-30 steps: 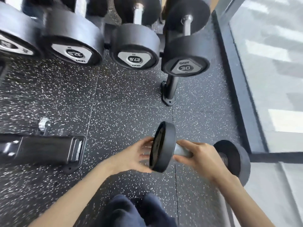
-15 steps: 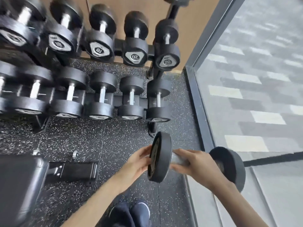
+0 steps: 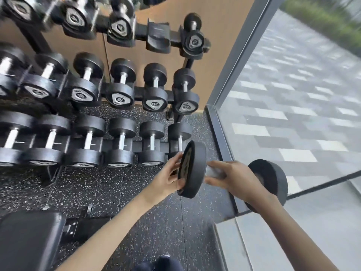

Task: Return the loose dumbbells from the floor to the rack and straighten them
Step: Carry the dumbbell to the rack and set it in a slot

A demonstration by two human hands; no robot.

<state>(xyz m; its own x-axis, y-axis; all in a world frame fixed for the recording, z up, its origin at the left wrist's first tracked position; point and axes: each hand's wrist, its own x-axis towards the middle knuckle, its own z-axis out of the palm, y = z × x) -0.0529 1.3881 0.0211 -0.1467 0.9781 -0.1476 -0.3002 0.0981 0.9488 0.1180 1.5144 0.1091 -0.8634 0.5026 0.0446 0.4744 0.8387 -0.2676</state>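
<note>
Two grips, left [image 3: 166,178], right [image 3: 236,178], on dumbbell [image 3: 195,169].

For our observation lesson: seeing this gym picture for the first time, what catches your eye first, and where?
A black dumbbell held sideways at lower centre, the right hand gripping its handle and the left hand holding one end. Behind it, the rack fills the left with rows of dumbbells, one empty cradle on the top row.
</note>
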